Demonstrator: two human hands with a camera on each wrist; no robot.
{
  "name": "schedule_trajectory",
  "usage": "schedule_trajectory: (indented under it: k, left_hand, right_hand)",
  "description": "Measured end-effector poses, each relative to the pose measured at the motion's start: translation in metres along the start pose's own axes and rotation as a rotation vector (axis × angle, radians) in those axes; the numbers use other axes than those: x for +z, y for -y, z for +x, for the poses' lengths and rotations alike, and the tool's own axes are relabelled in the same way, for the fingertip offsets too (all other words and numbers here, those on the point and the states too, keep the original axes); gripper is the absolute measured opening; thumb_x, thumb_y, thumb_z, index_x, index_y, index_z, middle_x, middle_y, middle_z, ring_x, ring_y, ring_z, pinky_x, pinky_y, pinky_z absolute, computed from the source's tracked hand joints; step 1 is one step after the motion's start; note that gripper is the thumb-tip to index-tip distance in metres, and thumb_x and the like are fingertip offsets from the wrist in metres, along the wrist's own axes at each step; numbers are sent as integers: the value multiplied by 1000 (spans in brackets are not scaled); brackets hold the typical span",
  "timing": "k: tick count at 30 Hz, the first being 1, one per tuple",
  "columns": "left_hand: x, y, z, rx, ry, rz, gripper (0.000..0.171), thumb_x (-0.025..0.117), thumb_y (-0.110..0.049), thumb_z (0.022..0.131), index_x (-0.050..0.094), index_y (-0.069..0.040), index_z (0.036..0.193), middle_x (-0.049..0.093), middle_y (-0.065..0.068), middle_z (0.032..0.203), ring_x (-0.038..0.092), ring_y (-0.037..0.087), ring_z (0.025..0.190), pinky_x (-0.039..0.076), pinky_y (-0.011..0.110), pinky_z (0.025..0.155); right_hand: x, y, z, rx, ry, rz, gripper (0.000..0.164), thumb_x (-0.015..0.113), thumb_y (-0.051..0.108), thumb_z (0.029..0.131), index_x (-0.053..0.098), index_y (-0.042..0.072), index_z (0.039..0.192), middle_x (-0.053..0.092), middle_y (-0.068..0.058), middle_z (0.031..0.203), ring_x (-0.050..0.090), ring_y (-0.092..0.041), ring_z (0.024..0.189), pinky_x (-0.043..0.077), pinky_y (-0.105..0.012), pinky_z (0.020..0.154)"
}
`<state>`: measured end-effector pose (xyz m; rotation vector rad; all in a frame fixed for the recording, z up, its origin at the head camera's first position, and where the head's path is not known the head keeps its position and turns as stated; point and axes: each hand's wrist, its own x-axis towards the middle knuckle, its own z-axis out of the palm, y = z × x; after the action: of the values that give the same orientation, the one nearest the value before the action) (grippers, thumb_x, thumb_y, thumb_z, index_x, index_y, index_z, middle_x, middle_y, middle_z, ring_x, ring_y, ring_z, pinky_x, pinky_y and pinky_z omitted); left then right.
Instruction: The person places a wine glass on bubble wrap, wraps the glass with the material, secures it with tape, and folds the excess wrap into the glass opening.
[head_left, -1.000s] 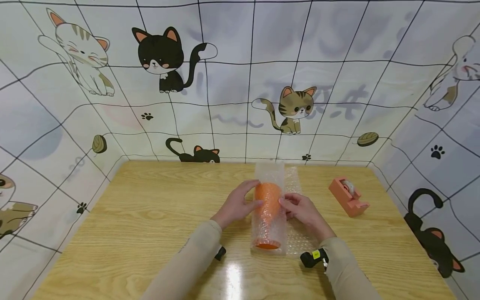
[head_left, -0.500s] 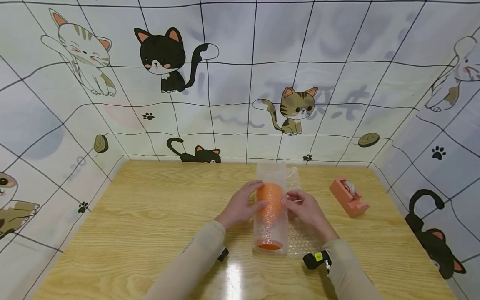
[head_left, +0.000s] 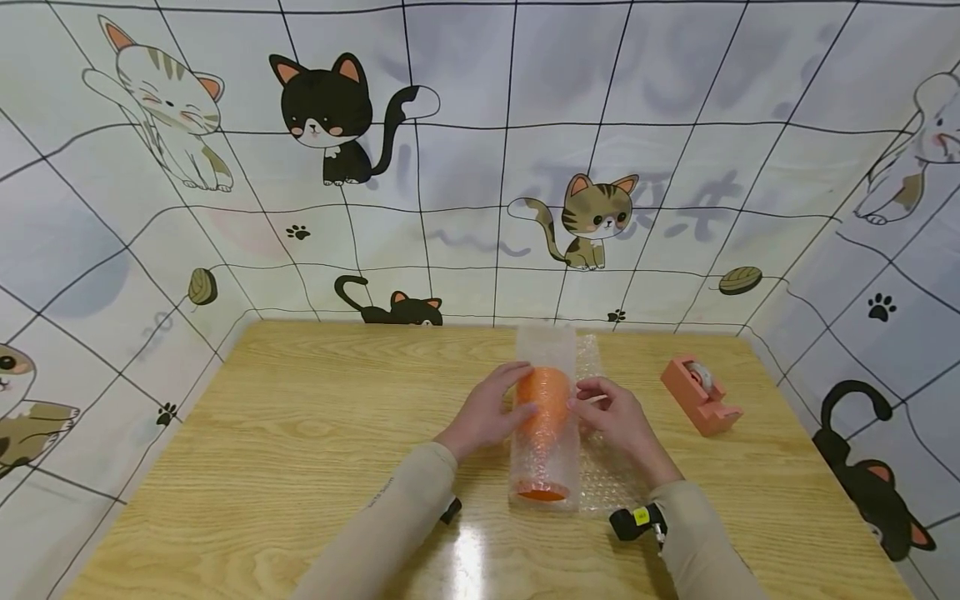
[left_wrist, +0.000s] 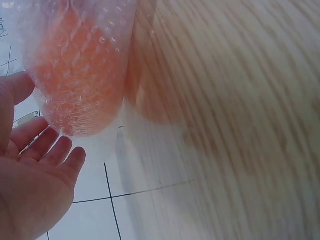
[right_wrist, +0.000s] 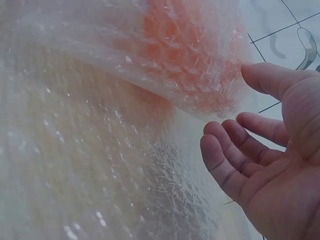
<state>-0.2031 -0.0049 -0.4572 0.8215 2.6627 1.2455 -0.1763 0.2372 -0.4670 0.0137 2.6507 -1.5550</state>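
Observation:
An orange cylindrical object (head_left: 544,400) lies wrapped in clear bubble wrap (head_left: 547,346), its long side pointing away from me. A flat flap of the bubble wrap spreads on the table to its right. My left hand (head_left: 491,408) holds the roll from the left, thumb on top. In the left wrist view, that thumb meets the wrap while the fingers lie beyond the roll's end. On the other side, my right hand (head_left: 615,421) grips the roll's right edge between thumb and bent fingers. The wrap blurs the orange object's exact shape.
A pink tape dispenser (head_left: 699,396) with a roll of clear tape stands on the wooden table (head_left: 337,400), right of the hands. Cloth walls (head_left: 465,167) with cartoon cats enclose the back and sides.
The wrapped roll and both hands have shifted very slightly to the right. Their hold on it looks the same, and the tape dispenser stays in place.

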Motion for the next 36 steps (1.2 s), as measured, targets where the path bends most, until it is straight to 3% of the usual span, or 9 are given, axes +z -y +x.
schedule_trajectory:
  k: [8, 23, 29, 36]
  left_hand:
    - [4, -3, 2, 31, -8, 4, 58, 69, -25, 101, 49, -8, 152, 43, 6, 160, 42, 27, 148, 36, 45, 120]
    - [9, -12, 8, 28, 6, 56, 58, 69, -28, 100, 50, -9, 152, 43, 3, 160, 41, 24, 148, 35, 41, 121]
    - [12, -14, 9, 25, 7, 65, 59, 69, -31, 100, 50, -11, 152, 43, 2, 160, 40, 23, 148, 35, 40, 121]
    - [17, -17, 12, 20, 10, 100, 58, 69, -34, 100, 51, -13, 152, 42, 0, 160, 40, 22, 148, 37, 40, 120]
  right_hand:
    - [-3, -2, -2, -72, -21, -4, 39, 72, 19, 99, 62, -2, 130, 66, -22, 121, 65, -27, 96, 57, -23, 71]
    - [-6, -6, -2, -45, -8, 36, 39, 68, 18, 101, 60, 0, 134, 63, -23, 127, 65, -26, 98, 61, -30, 76]
    - [-7, -7, -4, -43, -7, 17, 39, 67, 24, 102, 62, 1, 133, 64, -22, 126, 65, -24, 98, 57, -26, 77]
    - [-9, -8, -5, -10, 3, 8, 48, 67, 36, 102, 60, 2, 135, 63, -19, 127, 64, -29, 105, 56, -29, 84]
